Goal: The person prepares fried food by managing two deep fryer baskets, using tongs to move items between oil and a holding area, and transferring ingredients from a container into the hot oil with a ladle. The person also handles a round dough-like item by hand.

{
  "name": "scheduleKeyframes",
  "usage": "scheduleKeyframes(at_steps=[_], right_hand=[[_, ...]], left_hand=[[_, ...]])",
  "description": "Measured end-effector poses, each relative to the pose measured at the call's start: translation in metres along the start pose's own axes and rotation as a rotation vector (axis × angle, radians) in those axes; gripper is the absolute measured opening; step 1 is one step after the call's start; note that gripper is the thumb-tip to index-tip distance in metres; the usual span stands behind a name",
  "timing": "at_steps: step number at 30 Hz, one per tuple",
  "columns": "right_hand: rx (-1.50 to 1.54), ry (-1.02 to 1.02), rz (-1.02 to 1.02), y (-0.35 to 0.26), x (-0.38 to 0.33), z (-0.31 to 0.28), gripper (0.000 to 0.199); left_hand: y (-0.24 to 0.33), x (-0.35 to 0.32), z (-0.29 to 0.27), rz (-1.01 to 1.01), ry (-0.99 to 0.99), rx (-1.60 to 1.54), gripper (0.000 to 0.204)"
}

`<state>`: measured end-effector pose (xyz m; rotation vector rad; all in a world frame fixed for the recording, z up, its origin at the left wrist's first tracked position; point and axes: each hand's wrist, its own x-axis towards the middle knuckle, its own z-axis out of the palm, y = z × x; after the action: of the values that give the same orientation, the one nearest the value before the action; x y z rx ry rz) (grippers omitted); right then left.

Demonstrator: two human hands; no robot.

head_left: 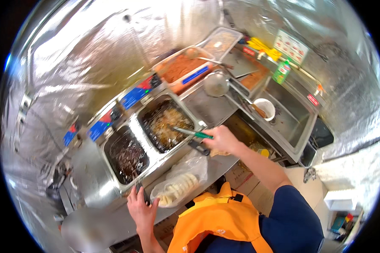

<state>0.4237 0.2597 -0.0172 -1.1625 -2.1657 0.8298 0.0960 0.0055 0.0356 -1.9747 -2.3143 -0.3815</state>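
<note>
Foil-lined walls point(93, 55) are surrounding the fryer point(140, 135); the right hand point(223, 140), nearer the bubbling vat point(185, 109), is gripping green-handled tongs point(184, 130), whose long axis is running leftward and slightly away into the oil point(164, 121), while the left hand point(141, 212) is curling around a black handle point(146, 195).

A grey metal table point(218, 168) carries the steel two-basin fryer point(142, 141). Along the table's front strip, just beside the fryer, lies a clear tray point(169, 205) of pale pieces point(180, 185), with crumpled clear plastic point(195, 163) against it; whether the plastic wraps the tray is unclear.
</note>
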Motion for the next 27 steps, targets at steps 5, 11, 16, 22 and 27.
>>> scheduleKeyframes(at_steps=[5, 11, 16, 22, 27], right_hand=[[0.201, 0.125, 0.086, 0.015, -0.018, -0.013, 0.036], [0.107, 0.44, 0.165, 0.044, -0.065, -0.105, 0.039], [-0.451, 0.689, 0.352, 0.14, -0.126, -0.197, 0.031], [-0.761, 0.427, 0.801, 0.294, -0.193, -0.212, 0.046], [-0.641, 0.48, 0.669, 0.228, -0.133, -0.197, 0.057]], left_hand=[[0.073, 0.046, 0.02, -0.314, -0.092, -0.873, 0.04], [0.173, 0.114, 0.122, -1.016, -0.501, -1.84, 0.04], [0.173, 0.154, 0.161, -1.332, -0.384, -2.355, 0.029], [0.166, 0.164, 0.144, -1.237, -0.141, -2.147, 0.027], [0.188, 0.15, 0.122, -1.122, -0.107, -1.999, 0.022]])
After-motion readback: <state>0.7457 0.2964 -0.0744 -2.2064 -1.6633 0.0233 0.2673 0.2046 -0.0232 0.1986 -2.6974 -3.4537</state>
